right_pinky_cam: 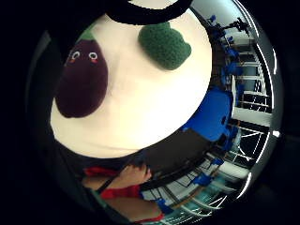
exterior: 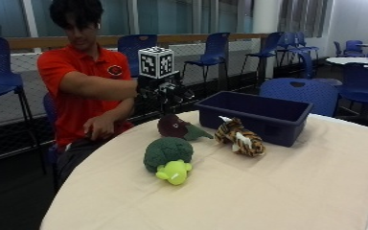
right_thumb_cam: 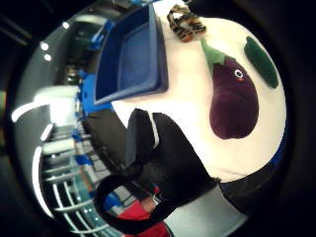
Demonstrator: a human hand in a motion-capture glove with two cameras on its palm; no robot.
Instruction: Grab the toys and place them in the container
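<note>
My gloved right hand hovers above the purple eggplant toy, apart from it, fingers relaxed and holding nothing. The eggplant lies on the cream table near the person's edge. In front of it sits the green broccoli toy with a lime stem. A striped tiger toy lies against the dark blue container, whose inside shows nothing in it. The little finger side palm view shows the eggplant and broccoli below the palm. The glove's thumb shows black in the thumb side palm view.
The person's bare left hand rests at the table's edge by their lap. Blue chairs stand behind the container and along the windows. The table's round edge is close to the eggplant.
</note>
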